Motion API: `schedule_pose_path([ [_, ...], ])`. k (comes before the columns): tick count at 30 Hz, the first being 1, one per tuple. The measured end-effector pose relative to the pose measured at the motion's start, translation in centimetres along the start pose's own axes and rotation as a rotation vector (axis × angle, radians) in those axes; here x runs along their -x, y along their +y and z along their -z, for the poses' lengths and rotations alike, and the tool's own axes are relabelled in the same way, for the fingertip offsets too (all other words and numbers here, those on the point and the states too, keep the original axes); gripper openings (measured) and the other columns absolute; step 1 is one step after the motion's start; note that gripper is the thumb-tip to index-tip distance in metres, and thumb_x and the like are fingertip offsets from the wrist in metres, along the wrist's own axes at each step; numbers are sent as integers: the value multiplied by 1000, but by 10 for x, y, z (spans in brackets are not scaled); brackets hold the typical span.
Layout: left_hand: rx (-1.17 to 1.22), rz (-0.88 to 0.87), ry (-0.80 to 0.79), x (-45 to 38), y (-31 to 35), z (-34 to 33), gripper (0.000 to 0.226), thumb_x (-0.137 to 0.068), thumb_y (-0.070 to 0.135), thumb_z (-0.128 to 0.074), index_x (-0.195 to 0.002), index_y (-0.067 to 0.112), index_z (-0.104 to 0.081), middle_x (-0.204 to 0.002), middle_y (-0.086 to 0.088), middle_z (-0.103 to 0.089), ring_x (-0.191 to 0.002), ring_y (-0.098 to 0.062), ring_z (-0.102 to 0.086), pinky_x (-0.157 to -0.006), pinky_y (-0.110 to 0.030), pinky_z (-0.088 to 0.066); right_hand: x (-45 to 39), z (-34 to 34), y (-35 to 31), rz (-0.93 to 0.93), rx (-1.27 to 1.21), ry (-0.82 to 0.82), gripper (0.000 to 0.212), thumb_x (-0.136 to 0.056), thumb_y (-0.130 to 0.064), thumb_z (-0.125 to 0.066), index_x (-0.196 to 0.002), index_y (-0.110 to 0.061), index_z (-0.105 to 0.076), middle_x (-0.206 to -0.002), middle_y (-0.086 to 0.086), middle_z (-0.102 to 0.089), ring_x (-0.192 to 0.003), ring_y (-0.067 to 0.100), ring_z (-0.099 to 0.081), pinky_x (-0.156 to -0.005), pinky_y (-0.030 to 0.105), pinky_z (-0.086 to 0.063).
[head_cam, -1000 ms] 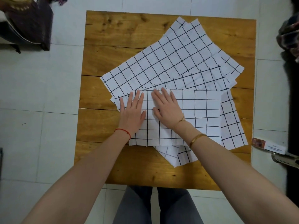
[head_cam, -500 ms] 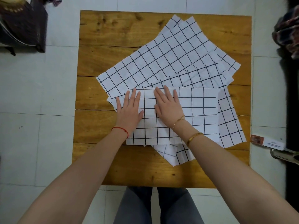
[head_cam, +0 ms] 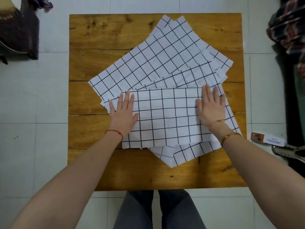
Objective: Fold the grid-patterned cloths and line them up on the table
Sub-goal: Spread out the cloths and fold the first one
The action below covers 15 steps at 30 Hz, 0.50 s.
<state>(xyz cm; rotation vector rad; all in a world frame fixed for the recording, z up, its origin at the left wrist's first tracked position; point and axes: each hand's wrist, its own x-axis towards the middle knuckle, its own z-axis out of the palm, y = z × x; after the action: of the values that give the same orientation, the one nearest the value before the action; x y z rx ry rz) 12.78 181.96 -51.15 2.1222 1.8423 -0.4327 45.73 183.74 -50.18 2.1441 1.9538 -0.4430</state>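
Observation:
A folded white cloth with a black grid [head_cam: 166, 118] lies flat on top of a fanned pile of the same grid cloths [head_cam: 158, 55] on the wooden table [head_cam: 102, 40]. My left hand [head_cam: 123, 113] presses flat on the folded cloth's left end, fingers spread, holding nothing. My right hand [head_cam: 210, 107] presses flat on its right end in the same way. Corners of lower cloths [head_cam: 183, 154] stick out under the near edge.
A dark bag [head_cam: 18, 33] sits on the tiled floor at the far left. Patterned fabric [head_cam: 288, 30] hangs at the far right. A small card [head_cam: 267, 140] and a shoe [head_cam: 288, 152] lie on the floor right of the table.
My hands were side by side near the cloth's left half. The right hand has slid to the right end and the left hand slightly leftwards, smoothing the folded cloth flat.

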Motion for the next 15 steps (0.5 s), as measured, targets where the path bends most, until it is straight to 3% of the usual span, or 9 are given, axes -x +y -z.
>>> schedule_pose_path([
  [4,53,2,3,0,0,3,74,-98,45,-39,-155,17,-1,-163,-2,6,-150,-24,3,-117,-60,-7,1,-1,14,-60,-35,-3,65,-96,-49,-6,-153,-17,-5,-161,-3,-3,-148,24,7,-118,52,4],
  [10,161,18,47,6,5,8,75,-98,40,-44,-155,19,1,-163,-2,5,-149,-30,0,-119,-53,-6,2,1,4,-2,-46,40,65,-97,-47,-14,-153,-15,-7,-161,2,-5,-148,28,4,-118,51,5],
  [12,253,32,121,12,8,9,73,-98,37,-46,-155,18,-5,-163,-5,-2,-149,-30,-8,-120,-49,-10,7,3,-9,95,-50,83,62,-99,-40,-26,-153,-13,-11,-160,5,-10,-147,31,-3,-119,50,1],
  [15,441,187,279,29,18,13,67,-94,27,-54,-151,13,-22,-155,-10,-26,-140,-26,-26,-115,-40,-29,20,1,-36,259,-68,83,60,-96,-31,-41,-149,-8,-24,-155,13,-27,-142,35,-22,-118,49,-18],
])
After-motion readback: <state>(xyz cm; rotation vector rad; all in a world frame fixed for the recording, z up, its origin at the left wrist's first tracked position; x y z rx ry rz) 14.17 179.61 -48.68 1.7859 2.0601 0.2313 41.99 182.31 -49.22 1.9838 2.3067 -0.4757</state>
